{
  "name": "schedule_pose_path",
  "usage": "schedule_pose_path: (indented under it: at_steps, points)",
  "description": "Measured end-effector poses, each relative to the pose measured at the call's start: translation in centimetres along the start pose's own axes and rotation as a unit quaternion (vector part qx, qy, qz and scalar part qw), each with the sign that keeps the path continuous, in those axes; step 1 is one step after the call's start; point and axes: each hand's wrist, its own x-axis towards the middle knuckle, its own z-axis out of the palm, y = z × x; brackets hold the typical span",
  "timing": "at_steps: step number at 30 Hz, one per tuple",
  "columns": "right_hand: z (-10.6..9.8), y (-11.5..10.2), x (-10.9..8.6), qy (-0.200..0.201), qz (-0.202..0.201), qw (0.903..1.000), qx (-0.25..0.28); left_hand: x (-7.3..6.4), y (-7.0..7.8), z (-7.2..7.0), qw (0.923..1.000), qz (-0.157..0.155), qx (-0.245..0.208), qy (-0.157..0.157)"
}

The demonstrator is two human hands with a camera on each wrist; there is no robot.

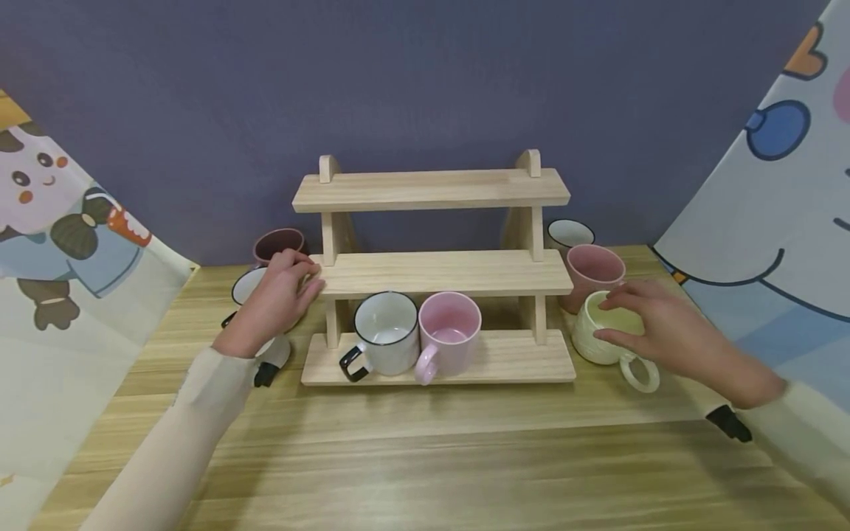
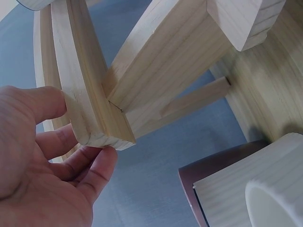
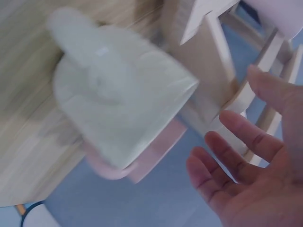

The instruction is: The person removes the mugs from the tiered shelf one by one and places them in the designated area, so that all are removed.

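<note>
A three-tier wooden shelf rack [image 1: 438, 271] stands against the back wall. My left hand [image 1: 279, 299] grips the left end of its middle board, thumb on one face and fingers curled round the end, as the left wrist view shows. On the bottom board sit a white mug with a black rim [image 1: 388, 343] and a pink mug [image 1: 451, 343], side by side. My right hand [image 1: 677, 335] hovers at the pale yellow-green mug [image 1: 587, 343] on the right, thumb and fingers spread apart. In the right wrist view a gap shows between those fingers and the blurred mug.
Behind the yellow-green mug stand a dusky pink mug [image 1: 595, 267] and a white dark-rimmed mug [image 1: 561, 234]. Left of the rack are a maroon mug [image 1: 279, 243] and white mugs partly hidden by my left hand. Cartoon-printed cloths [image 1: 724, 199] flank the wooden table [image 1: 412, 457].
</note>
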Motion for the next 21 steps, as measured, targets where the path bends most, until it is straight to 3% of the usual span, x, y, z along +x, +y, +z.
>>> schedule_pose_path:
  at_steps: [9, 21]
  points:
    - [0.4, -4.0, 2.6, 0.021, -0.023, 0.9985, 0.045, -0.2, 0.0, -0.2, 1.0000, -0.004, 0.002, 0.002]
    - [1.3, -9.9, 7.4, -0.002, -0.043, 0.9908, 0.128, 0.0, 0.0, 0.0, 1.0000, 0.005, -0.007, 0.002]
